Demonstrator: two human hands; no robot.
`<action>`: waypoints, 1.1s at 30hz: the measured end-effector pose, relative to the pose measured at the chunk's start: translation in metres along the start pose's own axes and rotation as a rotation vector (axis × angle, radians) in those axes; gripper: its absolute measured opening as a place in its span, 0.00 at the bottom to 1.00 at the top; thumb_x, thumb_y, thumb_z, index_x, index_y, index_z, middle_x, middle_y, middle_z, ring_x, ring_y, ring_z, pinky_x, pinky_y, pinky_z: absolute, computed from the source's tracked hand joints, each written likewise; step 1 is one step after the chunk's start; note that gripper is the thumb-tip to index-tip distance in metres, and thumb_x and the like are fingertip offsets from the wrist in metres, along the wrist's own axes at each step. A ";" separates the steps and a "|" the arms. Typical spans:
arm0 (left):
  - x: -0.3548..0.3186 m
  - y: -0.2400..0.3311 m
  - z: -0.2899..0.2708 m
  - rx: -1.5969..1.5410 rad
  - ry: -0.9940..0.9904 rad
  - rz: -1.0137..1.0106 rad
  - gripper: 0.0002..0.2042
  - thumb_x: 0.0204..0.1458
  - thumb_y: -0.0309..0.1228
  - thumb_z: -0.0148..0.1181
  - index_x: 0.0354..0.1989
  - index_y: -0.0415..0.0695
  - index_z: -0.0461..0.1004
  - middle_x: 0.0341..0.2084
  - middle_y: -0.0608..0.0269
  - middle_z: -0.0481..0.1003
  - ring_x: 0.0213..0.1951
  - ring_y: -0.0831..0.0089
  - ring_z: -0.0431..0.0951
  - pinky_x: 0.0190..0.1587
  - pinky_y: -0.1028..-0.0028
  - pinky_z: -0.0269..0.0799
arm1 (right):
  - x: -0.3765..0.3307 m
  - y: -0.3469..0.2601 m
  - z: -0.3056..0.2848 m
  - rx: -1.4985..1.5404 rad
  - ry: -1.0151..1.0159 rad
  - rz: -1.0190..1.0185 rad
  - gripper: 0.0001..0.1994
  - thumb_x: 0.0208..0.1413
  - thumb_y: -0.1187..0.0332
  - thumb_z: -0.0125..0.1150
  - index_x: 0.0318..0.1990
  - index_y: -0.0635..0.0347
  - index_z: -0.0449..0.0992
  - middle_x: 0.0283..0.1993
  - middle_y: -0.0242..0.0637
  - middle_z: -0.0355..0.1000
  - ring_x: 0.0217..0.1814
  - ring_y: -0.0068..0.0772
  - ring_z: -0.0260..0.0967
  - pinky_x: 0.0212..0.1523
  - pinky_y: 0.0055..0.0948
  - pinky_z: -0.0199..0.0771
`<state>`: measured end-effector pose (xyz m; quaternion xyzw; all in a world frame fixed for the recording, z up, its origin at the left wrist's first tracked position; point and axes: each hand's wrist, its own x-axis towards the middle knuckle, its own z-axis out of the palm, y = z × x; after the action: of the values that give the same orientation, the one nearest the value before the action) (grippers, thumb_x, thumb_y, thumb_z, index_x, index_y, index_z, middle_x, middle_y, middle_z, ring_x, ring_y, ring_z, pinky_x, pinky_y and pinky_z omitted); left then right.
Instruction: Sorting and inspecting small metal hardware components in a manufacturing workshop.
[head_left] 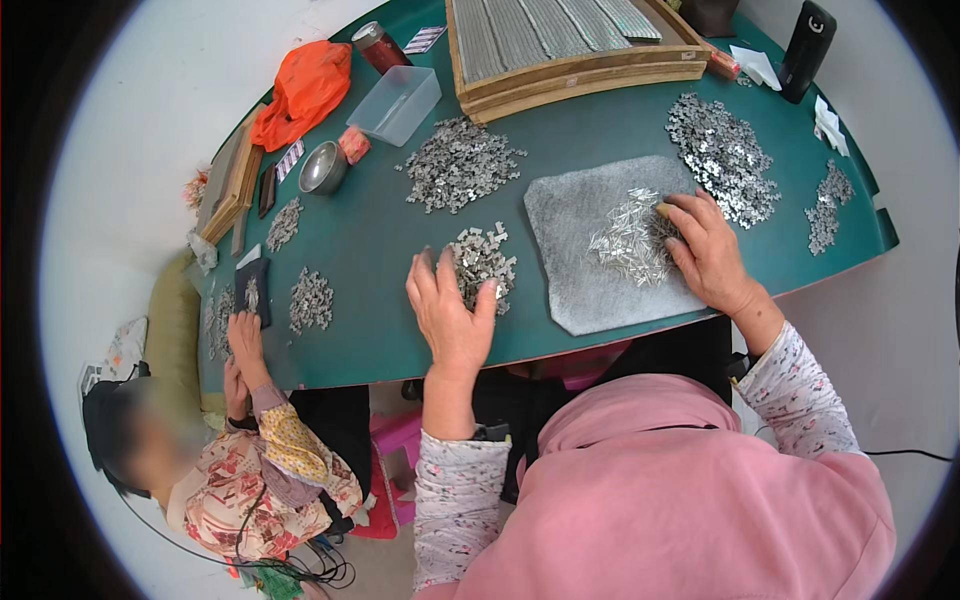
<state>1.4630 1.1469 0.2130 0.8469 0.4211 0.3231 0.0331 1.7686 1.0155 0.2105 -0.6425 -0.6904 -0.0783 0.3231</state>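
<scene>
My left hand (452,312) reaches over a small heap of flat silvery metal pieces (490,255). Its fingers are stretched and the thumb stands apart, with the fingertips at the heap's left side. To the right, a grey felt mat (570,290) lies on the table and bears a loose pile of thin shiny metal pins (630,240). My right hand (715,258) bends over the right side of that pile, thumb and forefinger apart. A yellowish cover sits on one fingertip. Any pin under these fingers is too small to make out.
Larger heaps of metal pieces lie at the back (460,165) and right (725,160) of the green table (380,240). Beyond stand a wooden tray (580,85), a clear plastic box (398,105), a metal bowl (323,168) and a black bottle (807,50). A co-worker's hands (247,350) are at the left.
</scene>
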 end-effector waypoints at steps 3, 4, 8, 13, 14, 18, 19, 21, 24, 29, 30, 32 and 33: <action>-0.002 -0.026 0.013 0.050 -0.169 -0.094 0.32 0.55 0.43 0.52 0.61 0.31 0.56 0.61 0.36 0.56 0.62 0.43 0.55 0.63 0.55 0.51 | 0.003 0.001 -0.001 0.018 -0.021 -0.008 0.20 0.48 0.74 0.59 0.51 0.63 0.69 0.52 0.45 0.66 0.55 0.49 0.63 0.65 0.50 0.56; -0.004 -0.025 0.014 0.068 -0.198 -0.062 0.32 0.55 0.42 0.52 0.61 0.30 0.57 0.61 0.37 0.56 0.63 0.43 0.54 0.64 0.56 0.51 | 0.002 0.000 -0.001 0.021 -0.017 -0.013 0.20 0.48 0.74 0.59 0.51 0.63 0.69 0.52 0.45 0.66 0.55 0.49 0.63 0.65 0.50 0.56; -0.008 -0.008 0.018 -0.097 -0.162 -0.012 0.31 0.54 0.43 0.53 0.59 0.30 0.60 0.60 0.36 0.58 0.62 0.42 0.55 0.65 0.53 0.48 | 0.005 -0.007 -0.002 0.077 -0.012 -0.013 0.20 0.47 0.75 0.60 0.50 0.63 0.69 0.50 0.46 0.66 0.53 0.52 0.63 0.62 0.47 0.59; -0.001 -0.006 0.008 -0.244 -0.126 0.009 0.26 0.55 0.40 0.51 0.56 0.32 0.64 0.57 0.42 0.63 0.61 0.44 0.60 0.63 0.54 0.52 | 0.000 -0.009 -0.008 0.103 -0.011 0.038 0.20 0.46 0.75 0.61 0.50 0.64 0.69 0.50 0.47 0.66 0.53 0.53 0.64 0.55 0.42 0.65; 0.006 -0.012 0.007 -0.241 -0.130 0.005 0.26 0.55 0.40 0.51 0.56 0.32 0.64 0.57 0.42 0.63 0.61 0.44 0.60 0.63 0.54 0.52 | 0.000 -0.010 -0.008 0.097 -0.005 0.043 0.20 0.45 0.76 0.61 0.50 0.64 0.69 0.50 0.47 0.66 0.53 0.53 0.64 0.54 0.42 0.65; 0.023 -0.023 0.011 -0.100 -0.123 -0.006 0.27 0.55 0.39 0.51 0.57 0.31 0.63 0.59 0.41 0.61 0.63 0.45 0.57 0.64 0.55 0.50 | 0.000 -0.008 -0.009 0.103 -0.021 0.053 0.20 0.45 0.75 0.61 0.49 0.64 0.69 0.50 0.48 0.66 0.53 0.53 0.64 0.54 0.42 0.65; 0.022 -0.022 0.014 -0.048 -0.195 0.012 0.26 0.56 0.39 0.50 0.58 0.31 0.62 0.60 0.41 0.60 0.63 0.45 0.56 0.64 0.56 0.51 | -0.001 -0.008 -0.009 0.110 -0.024 0.063 0.20 0.45 0.75 0.61 0.49 0.64 0.69 0.50 0.48 0.66 0.53 0.53 0.64 0.54 0.42 0.65; 0.015 -0.016 0.017 0.027 -0.255 0.098 0.26 0.56 0.38 0.48 0.58 0.32 0.62 0.61 0.42 0.60 0.64 0.46 0.56 0.65 0.58 0.52 | 0.000 -0.007 -0.009 0.119 -0.031 0.074 0.20 0.45 0.75 0.61 0.49 0.64 0.69 0.50 0.48 0.66 0.53 0.53 0.64 0.54 0.43 0.66; 0.015 -0.020 0.012 -0.239 -0.251 0.056 0.25 0.56 0.37 0.48 0.58 0.33 0.62 0.60 0.43 0.61 0.64 0.48 0.57 0.65 0.60 0.52 | 0.002 -0.006 -0.009 0.122 -0.029 0.083 0.20 0.44 0.75 0.61 0.48 0.64 0.69 0.50 0.47 0.67 0.52 0.53 0.65 0.55 0.43 0.66; 0.058 -0.061 0.015 -0.156 -0.080 -0.171 0.15 0.50 0.29 0.57 0.44 0.33 0.73 0.40 0.49 0.71 0.43 0.55 0.72 0.47 0.61 0.68 | 0.004 -0.007 -0.010 0.074 -0.043 0.084 0.18 0.44 0.75 0.60 0.46 0.63 0.71 0.49 0.46 0.67 0.50 0.52 0.66 0.56 0.42 0.66; 0.065 -0.070 0.016 -0.140 -0.103 -0.278 0.13 0.49 0.28 0.59 0.41 0.34 0.74 0.35 0.51 0.70 0.37 0.58 0.74 0.41 0.61 0.69 | 0.005 -0.008 -0.010 0.070 -0.050 0.078 0.17 0.44 0.75 0.60 0.45 0.63 0.71 0.48 0.46 0.68 0.50 0.52 0.67 0.55 0.42 0.67; 0.079 -0.078 0.022 -0.187 -0.105 -0.333 0.12 0.47 0.28 0.63 0.39 0.36 0.74 0.33 0.54 0.70 0.33 0.59 0.75 0.38 0.61 0.70 | 0.004 -0.007 -0.010 0.074 -0.049 0.091 0.17 0.44 0.76 0.60 0.45 0.64 0.71 0.48 0.46 0.68 0.50 0.52 0.67 0.53 0.41 0.68; 0.084 -0.083 0.026 -0.075 -0.129 -0.283 0.12 0.46 0.28 0.63 0.38 0.36 0.75 0.33 0.55 0.71 0.32 0.61 0.75 0.37 0.64 0.71 | 0.004 -0.007 -0.009 0.087 -0.049 0.098 0.16 0.44 0.76 0.59 0.44 0.64 0.71 0.47 0.46 0.68 0.50 0.51 0.67 0.52 0.40 0.69</action>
<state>1.4570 1.2677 0.2090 0.7964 0.5207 0.2754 0.1368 1.7657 1.0125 0.2218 -0.6626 -0.6686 -0.0163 0.3372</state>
